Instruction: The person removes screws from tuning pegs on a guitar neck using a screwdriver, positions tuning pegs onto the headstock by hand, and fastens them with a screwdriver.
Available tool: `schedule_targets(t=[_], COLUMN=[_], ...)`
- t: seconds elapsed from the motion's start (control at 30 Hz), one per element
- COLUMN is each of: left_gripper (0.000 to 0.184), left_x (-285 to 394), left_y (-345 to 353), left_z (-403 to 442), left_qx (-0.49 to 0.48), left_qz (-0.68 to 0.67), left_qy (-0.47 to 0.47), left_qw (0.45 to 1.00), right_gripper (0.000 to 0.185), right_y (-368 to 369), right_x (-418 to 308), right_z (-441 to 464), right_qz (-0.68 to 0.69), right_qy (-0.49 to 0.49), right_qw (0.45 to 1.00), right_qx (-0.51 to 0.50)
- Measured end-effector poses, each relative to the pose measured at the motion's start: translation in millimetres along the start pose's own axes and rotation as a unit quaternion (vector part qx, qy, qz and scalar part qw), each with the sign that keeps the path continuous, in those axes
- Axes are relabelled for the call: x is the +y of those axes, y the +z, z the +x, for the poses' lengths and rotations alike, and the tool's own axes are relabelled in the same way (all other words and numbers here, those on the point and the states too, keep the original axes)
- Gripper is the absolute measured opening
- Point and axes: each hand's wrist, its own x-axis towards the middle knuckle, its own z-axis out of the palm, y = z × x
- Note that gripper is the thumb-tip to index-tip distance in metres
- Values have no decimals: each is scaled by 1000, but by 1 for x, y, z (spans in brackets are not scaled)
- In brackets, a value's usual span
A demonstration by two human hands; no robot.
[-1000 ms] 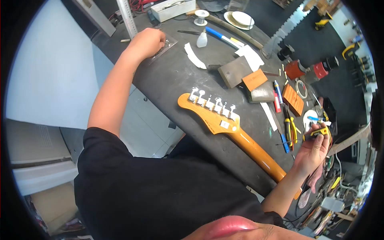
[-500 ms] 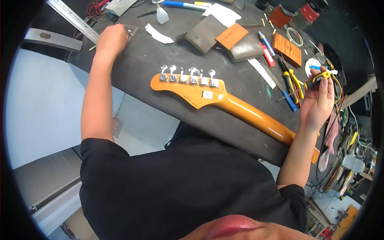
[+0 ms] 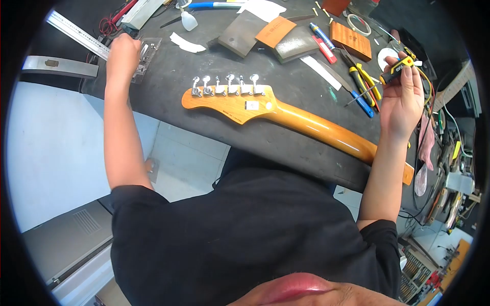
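My left hand point(image 3: 123, 55) is at the far left of the bench, fingers curled in beside a clear plastic packet point(image 3: 146, 57) with small shiny metal parts. Whatever the fingertips pinch is hidden. In my right hand point(image 3: 403, 99) is a screwdriver point(image 3: 396, 70) with a yellow and black handle, its thin shaft pointing down to the left. Between my arms lies a guitar neck point(image 3: 321, 128), its back facing up. Several metal tuners point(image 3: 231, 87) line the headstock's upper edge. My right forearm crosses above the neck's heel end.
A steel ruler point(image 3: 76, 34) and a curved metal block point(image 3: 60, 67) lie left. Behind the neck are sharpening stones point(image 3: 240, 33), a wooden block point(image 3: 350, 41), a red knife point(image 3: 324, 49) and pliers point(image 3: 357, 76). A cloth point(image 3: 426, 143) hangs right.
My left hand has drawn back slightly from the plastic packet, so more of it shows. My right hand still holds the screwdriver. The whole view has shifted a little.
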Motion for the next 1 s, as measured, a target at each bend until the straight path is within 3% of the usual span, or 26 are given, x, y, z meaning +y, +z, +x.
schedule_targets(t=[0.13,0.2,0.3,0.43,0.5,0.63,0.73,0.8,0.87,0.93,1.0], left_gripper=[21,11,18,21,22,23,34,31,23,14,14], left_x=[71,104,175,219,227,236,232,232,249,259,273], left_y=[-72,-73,-91,-96,-101,-100,-102,-99,-76,-74,-80], left_z=[-47,-74,-114,-140,-146,-149,-147,-156,-161,-149,-144], left_qx=[43,36,-2,39,32,29,-19,-26,-9,-95,-122], left_qz=[-284,-479,-624,-658,-663,-672,-622,-557,-655,-724,-720], left_qy=[-148,-112,-16,198,215,253,323,282,225,216,258], left_qw=[946,870,782,726,717,695,713,780,722,648,632], right_gripper=[31,39,41,39,46,49,40,33,26,29,35], right_y=[20,37,63,130,132,140,141,149,152,149,145], right_x=[-10,-20,-31,-53,-57,-43,-34,-39,-45,-55,-63], right_z=[6,10,19,8,8,2,11,14,18,20,24], right_qz=[30,27,59,47,16,7,25,31,23,-17,-63], right_qy=[-6,-8,-31,-92,-124,-187,-181,-173,-194,-210,-253], right_qw=[999,999,987,985,975,967,970,975,975,975,964], right_qx=[-13,-25,-144,-139,-182,-172,-162,-136,-105,-71,-47])
